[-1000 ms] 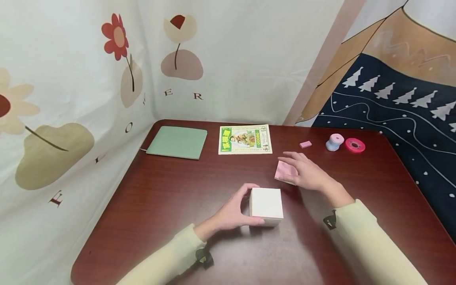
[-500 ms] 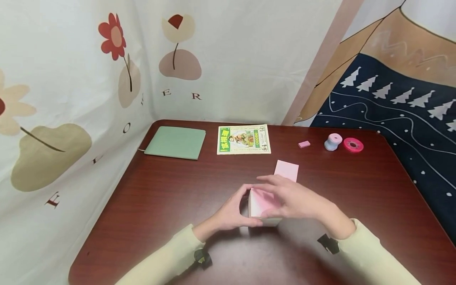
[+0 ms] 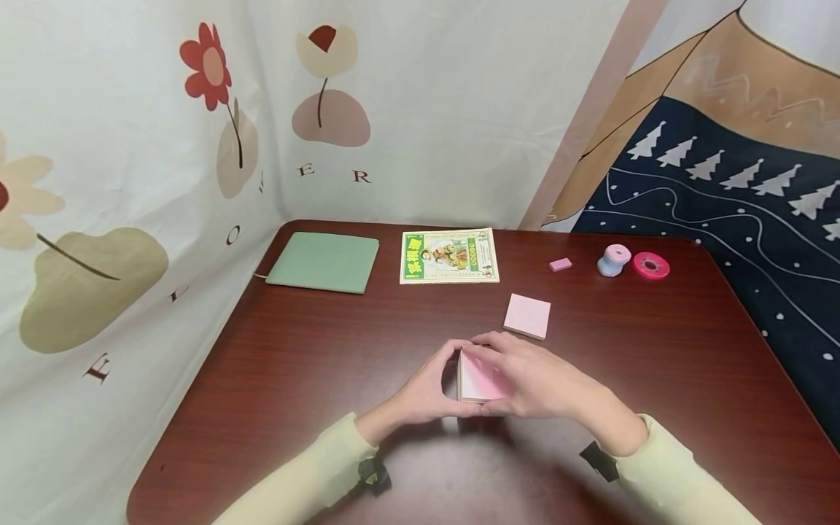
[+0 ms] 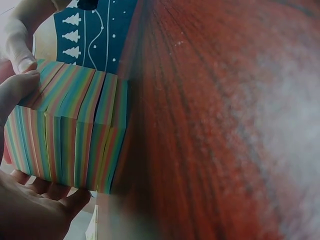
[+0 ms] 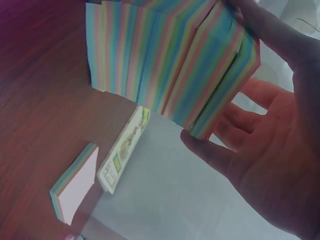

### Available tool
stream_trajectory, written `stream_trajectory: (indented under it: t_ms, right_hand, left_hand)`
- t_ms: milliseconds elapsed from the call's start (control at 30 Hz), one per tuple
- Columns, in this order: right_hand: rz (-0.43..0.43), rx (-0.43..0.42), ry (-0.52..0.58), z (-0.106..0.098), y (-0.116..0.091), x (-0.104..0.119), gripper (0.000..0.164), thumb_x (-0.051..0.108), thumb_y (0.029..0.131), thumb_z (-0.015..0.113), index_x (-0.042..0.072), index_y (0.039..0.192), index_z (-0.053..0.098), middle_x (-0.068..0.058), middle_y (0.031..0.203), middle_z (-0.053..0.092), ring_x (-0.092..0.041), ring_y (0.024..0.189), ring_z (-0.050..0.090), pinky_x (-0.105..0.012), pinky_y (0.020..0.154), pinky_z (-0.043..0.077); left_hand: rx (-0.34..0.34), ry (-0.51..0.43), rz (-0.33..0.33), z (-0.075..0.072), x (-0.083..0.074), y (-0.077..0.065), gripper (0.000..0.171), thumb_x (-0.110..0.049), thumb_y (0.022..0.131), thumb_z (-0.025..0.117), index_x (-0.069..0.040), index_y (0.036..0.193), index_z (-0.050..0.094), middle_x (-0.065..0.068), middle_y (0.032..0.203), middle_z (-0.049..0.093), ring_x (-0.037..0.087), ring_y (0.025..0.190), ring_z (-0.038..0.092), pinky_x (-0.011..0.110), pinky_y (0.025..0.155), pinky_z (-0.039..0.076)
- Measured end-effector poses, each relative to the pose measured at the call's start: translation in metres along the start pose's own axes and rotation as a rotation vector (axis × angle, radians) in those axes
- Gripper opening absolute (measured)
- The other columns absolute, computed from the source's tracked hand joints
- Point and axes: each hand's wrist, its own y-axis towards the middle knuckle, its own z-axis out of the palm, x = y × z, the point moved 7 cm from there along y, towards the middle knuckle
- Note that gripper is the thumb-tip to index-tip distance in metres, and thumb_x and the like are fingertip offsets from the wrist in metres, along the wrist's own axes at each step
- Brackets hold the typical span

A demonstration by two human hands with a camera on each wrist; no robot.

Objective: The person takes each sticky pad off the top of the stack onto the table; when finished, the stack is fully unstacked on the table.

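Your stack (image 4: 75, 135) is already many pads high, left grip (image 3: 423, 390) pinching its sides, right grip (image 3: 541, 375) seemingly pinching its top pad (image 3: 477, 379), one loose pad (image 3: 527, 316) beyond it not yet added.

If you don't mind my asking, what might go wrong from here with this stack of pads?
The square stack of multicolour-striped paper pads shows gaps and uneven edges, so pads might slip if the left hand and right hand press unevenly. The separate square, pink-topped paper pad lies just beyond the right hand, so a careless move might nudge it.
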Motion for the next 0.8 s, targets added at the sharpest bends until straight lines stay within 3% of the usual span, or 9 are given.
stream_trajectory:
  t_ms: [300, 533, 667, 800]
  right_hand:
    - [0.001, -0.035, -0.102, -0.006, 0.000, 0.004, 0.079, 0.046, 0.070, 0.085, 0.015, 0.137, 0.058, 0.001, 0.117, 0.058, -0.014, 0.103, 0.056, -0.034, 0.084, 0.050]
    - [0.028, -0.026, -0.035, -0.014, -0.003, 0.000, 0.077, 0.046, 0.069, 0.086, 0.015, 0.135, 0.060, 0.003, 0.117, 0.058, -0.012, 0.101, 0.055, -0.033, 0.084, 0.050]
    - [0.078, -0.039, 0.017, -0.028, -0.007, -0.012, 0.076, 0.041, 0.070, 0.087, 0.017, 0.136, 0.059, 0.003, 0.121, 0.057, -0.012, 0.101, 0.054, -0.033, 0.081, 0.051]
    - [0.163, -0.082, 0.005, -0.044, -0.016, -0.038, 0.076, 0.043, 0.070, 0.086, 0.021, 0.137, 0.058, 0.003, 0.127, 0.057, -0.014, 0.102, 0.055, -0.034, 0.076, 0.050]
  left_hand:
    - [-0.007, 0.004, 0.007, 0.000, 0.000, 0.001, 0.082, -0.033, 0.069, 0.090, -0.025, 0.136, 0.043, -0.010, 0.130, 0.053, 0.011, 0.123, 0.047, 0.047, 0.106, 0.035]
    - [-0.003, 0.015, 0.000, 0.000, -0.001, 0.001, 0.084, -0.033, 0.068, 0.090, -0.026, 0.136, 0.042, -0.009, 0.131, 0.053, 0.011, 0.124, 0.046, 0.047, 0.107, 0.035]
    - [-0.003, 0.012, -0.004, -0.001, -0.001, 0.001, 0.085, -0.033, 0.067, 0.090, -0.024, 0.137, 0.043, -0.009, 0.131, 0.053, 0.012, 0.125, 0.046, 0.046, 0.107, 0.035]
    - [-0.005, -0.016, -0.007, -0.001, 0.000, 0.001, 0.085, -0.032, 0.066, 0.091, -0.022, 0.136, 0.044, -0.007, 0.126, 0.056, 0.014, 0.120, 0.049, 0.046, 0.104, 0.037]
